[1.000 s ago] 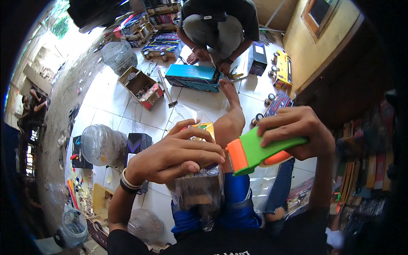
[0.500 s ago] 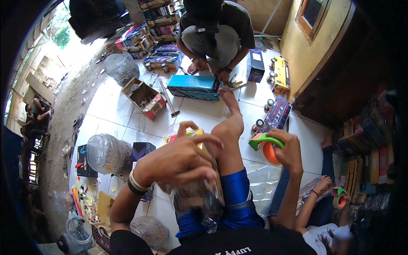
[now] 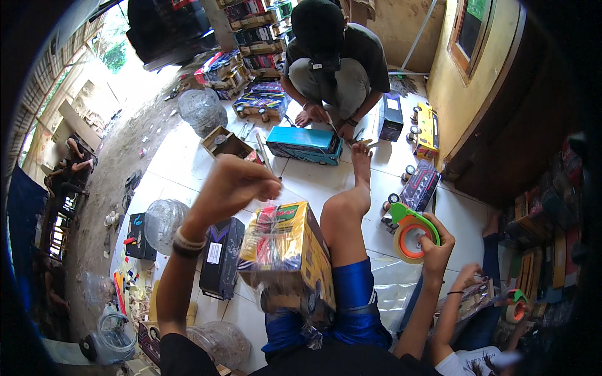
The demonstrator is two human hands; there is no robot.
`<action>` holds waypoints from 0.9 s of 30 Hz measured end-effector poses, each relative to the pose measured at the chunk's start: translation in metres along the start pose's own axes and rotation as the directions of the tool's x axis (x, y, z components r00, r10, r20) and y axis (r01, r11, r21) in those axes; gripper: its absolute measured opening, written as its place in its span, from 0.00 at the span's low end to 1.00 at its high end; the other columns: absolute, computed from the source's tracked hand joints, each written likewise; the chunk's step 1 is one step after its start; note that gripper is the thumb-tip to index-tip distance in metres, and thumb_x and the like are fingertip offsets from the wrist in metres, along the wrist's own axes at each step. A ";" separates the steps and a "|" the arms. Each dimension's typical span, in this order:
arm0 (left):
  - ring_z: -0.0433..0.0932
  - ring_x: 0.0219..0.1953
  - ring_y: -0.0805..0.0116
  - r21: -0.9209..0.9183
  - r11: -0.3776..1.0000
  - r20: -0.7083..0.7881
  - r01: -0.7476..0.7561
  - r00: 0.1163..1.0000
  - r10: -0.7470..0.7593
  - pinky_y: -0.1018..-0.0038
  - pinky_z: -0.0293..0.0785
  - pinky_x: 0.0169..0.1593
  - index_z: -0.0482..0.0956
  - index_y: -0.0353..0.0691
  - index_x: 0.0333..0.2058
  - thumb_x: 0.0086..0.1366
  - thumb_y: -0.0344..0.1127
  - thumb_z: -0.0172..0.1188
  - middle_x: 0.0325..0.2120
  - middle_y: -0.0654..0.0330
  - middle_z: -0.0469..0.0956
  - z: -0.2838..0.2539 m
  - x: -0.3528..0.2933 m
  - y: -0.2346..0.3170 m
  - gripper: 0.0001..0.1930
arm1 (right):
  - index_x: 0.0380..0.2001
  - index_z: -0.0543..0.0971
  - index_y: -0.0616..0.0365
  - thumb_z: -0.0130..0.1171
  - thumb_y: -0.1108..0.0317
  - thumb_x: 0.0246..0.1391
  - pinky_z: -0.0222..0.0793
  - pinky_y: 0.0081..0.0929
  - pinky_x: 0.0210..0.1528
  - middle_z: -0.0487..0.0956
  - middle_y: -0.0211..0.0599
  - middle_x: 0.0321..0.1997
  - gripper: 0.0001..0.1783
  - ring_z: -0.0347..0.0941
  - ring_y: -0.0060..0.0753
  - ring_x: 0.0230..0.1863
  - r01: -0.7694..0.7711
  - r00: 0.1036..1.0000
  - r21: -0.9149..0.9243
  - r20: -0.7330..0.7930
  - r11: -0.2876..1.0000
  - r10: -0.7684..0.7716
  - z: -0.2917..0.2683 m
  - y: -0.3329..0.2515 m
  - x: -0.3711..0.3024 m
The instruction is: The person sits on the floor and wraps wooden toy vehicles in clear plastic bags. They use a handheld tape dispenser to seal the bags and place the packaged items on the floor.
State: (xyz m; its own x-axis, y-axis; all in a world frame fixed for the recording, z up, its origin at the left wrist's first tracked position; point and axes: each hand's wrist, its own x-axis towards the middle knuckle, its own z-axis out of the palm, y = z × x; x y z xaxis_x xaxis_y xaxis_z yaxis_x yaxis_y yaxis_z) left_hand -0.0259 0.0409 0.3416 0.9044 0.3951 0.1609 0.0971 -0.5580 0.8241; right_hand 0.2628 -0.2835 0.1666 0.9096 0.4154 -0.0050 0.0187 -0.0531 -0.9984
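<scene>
Black box (image 3: 221, 258) on floor, left of plastic-wrapped yellow toy vehicle (image 3: 282, 244) on lap; long teal box (image 3: 304, 144) ahead. Left hand (image 3: 241, 182) raised above vehicle, fingers curled, contents indiscernible. Right hand (image 3: 438, 243) grips tape dispenser (image 3: 403, 234).

Open box (image 3: 233, 139) — partly hidden behind the left hand (image 3: 238, 182).

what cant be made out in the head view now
- Left hand: motion-blurred fingertips; whether they pinch anything is unclear.
- Open wooden box: contents partly hidden behind the left hand.
- Plastic-wrapped yellow toy vehicle: far side hidden by its own body.
- White-shirted co-worker: cut off by the lower edge.
</scene>
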 end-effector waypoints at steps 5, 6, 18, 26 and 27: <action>0.88 0.39 0.67 -0.007 0.995 -0.433 -0.098 0.897 0.086 0.71 0.85 0.46 0.86 0.32 0.42 0.71 0.29 0.65 0.36 0.54 0.87 -0.028 -0.010 0.024 0.07 | 0.50 0.86 0.62 0.54 0.85 0.39 0.79 0.23 0.41 0.84 0.44 0.56 0.30 0.82 0.36 0.52 -0.037 0.999 0.056 -0.024 0.998 0.038 0.001 0.007 -0.006; 0.86 0.48 0.64 0.054 0.993 -0.342 -0.106 0.932 0.118 0.67 0.82 0.53 0.83 0.32 0.51 0.68 0.36 0.69 0.46 0.52 0.86 -0.019 0.001 0.011 0.17 | 0.50 0.86 0.62 0.53 0.85 0.39 0.79 0.22 0.41 0.84 0.44 0.57 0.31 0.82 0.35 0.52 -0.040 0.999 0.062 -0.027 0.997 0.041 0.001 0.010 -0.007; 0.79 0.63 0.57 -0.100 0.995 0.078 -0.011 0.997 0.018 0.69 0.72 0.66 0.80 0.37 0.60 0.72 0.28 0.59 0.59 0.45 0.80 0.047 -0.044 0.000 0.18 | 0.56 0.83 0.68 0.53 0.88 0.36 0.78 0.27 0.56 0.82 0.44 0.62 0.36 0.81 0.37 0.56 -0.031 0.995 0.238 -0.086 0.971 0.053 -0.022 0.029 -0.014; 0.60 0.74 0.38 0.491 0.864 0.120 -0.107 0.991 0.055 0.53 0.58 0.75 0.59 0.19 0.68 0.67 0.58 0.65 0.69 0.31 0.62 0.070 -0.097 0.055 0.49 | 0.57 0.82 0.68 0.54 0.87 0.39 0.80 0.24 0.49 0.84 0.43 0.53 0.35 0.83 0.33 0.48 -0.053 0.992 0.303 -0.093 0.951 0.085 0.003 0.029 -0.012; 0.61 0.73 0.37 0.523 0.849 0.075 -0.072 0.996 0.039 0.53 0.59 0.74 0.60 0.18 0.67 0.65 0.60 0.66 0.68 0.30 0.63 0.078 -0.102 0.060 0.50 | 0.57 0.81 0.68 0.54 0.87 0.39 0.81 0.23 0.45 0.85 0.42 0.52 0.35 0.83 0.31 0.45 -0.081 0.991 0.280 -0.077 0.957 0.107 0.006 0.025 -0.012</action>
State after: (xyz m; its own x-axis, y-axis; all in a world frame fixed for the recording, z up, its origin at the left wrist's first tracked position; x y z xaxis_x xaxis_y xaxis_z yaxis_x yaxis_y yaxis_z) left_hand -0.0799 -0.0900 0.3327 0.9362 0.3173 0.1515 0.2344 -0.8844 0.4037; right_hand 0.2495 -0.2842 0.1409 0.9357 0.3360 -0.1073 -0.1723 0.1699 -0.9703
